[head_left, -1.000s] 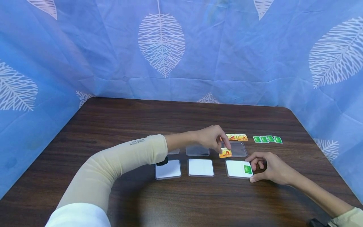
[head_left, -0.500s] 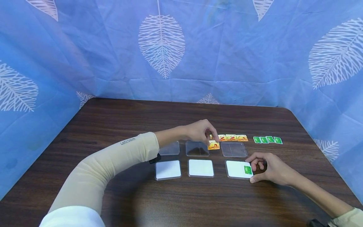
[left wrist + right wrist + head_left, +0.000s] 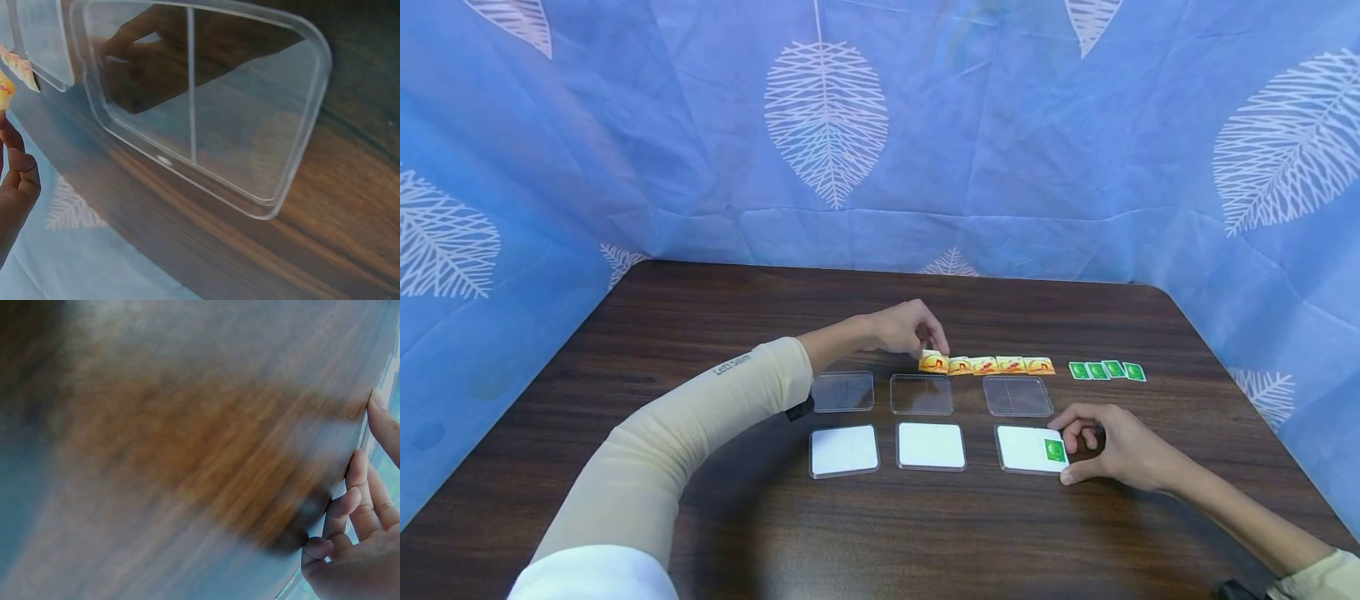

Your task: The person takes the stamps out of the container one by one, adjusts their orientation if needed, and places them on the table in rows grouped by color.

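Observation:
My left hand [image 3: 901, 327] pinches a small orange-yellow picture card [image 3: 933, 362] at the left end of a row of similar cards [image 3: 997, 366]. At the left edge of the left wrist view, its fingertips meet the yellow card [image 3: 5, 92]. My right hand [image 3: 1120, 447] holds the right side of a shallow clear case [image 3: 1022, 448] with a white insert, thumb and forefinger at its two corners. A small green card [image 3: 1055, 450] lies on the right part of that insert. In the right wrist view, the fingertips [image 3: 356, 461] sit along the case's edge.
Two more white-filled cases [image 3: 844, 451] [image 3: 931, 446] lie left of the held one. Behind them, three transparent lids [image 3: 843, 392] [image 3: 921, 394] [image 3: 1018, 396] form a row. Several green cards [image 3: 1107, 370] lie at the back right of the dark wooden table [image 3: 880, 533].
My left hand has carried the orange-yellow card left and away from me, from over the right lid to the left end of the card row. The right hand stays put on the case.

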{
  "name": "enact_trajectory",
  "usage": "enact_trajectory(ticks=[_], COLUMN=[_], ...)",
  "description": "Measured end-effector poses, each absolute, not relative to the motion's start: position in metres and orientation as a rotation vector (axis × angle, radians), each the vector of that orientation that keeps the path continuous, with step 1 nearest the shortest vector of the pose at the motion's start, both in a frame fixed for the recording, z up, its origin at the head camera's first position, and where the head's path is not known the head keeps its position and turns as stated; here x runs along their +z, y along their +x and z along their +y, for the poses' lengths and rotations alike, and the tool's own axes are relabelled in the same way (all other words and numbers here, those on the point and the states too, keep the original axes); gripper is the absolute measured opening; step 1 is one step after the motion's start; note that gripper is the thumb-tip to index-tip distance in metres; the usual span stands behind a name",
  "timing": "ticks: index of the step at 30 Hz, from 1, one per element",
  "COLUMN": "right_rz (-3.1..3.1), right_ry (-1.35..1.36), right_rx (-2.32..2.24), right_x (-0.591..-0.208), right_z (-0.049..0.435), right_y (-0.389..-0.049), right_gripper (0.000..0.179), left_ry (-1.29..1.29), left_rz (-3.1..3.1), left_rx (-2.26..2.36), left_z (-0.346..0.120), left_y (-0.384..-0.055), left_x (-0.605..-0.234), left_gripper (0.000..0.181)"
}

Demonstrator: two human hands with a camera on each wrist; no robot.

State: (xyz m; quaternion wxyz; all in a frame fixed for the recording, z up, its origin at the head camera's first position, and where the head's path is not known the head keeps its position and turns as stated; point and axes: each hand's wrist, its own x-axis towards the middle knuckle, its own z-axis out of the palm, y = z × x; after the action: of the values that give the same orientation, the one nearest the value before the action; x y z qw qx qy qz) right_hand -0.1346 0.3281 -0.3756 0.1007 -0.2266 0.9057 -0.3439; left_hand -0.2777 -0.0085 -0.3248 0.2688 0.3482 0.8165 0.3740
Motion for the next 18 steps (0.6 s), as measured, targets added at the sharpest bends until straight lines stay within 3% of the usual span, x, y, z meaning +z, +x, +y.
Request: enact_trajectory(ticks=[18], right_rz=[2.671], right_ry=[-0.659], right_rx=[-1.021], right_x=[-0.376], right_z=[0.328], right_y=[-0.135], right_gripper=[0.054], left_ry=[0.834], left_rz=[2.131], left_rx=[0.975], left_z=[-0.007], left_y=[-0.294], left_x=[-0.338], left_gripper=[0.036])
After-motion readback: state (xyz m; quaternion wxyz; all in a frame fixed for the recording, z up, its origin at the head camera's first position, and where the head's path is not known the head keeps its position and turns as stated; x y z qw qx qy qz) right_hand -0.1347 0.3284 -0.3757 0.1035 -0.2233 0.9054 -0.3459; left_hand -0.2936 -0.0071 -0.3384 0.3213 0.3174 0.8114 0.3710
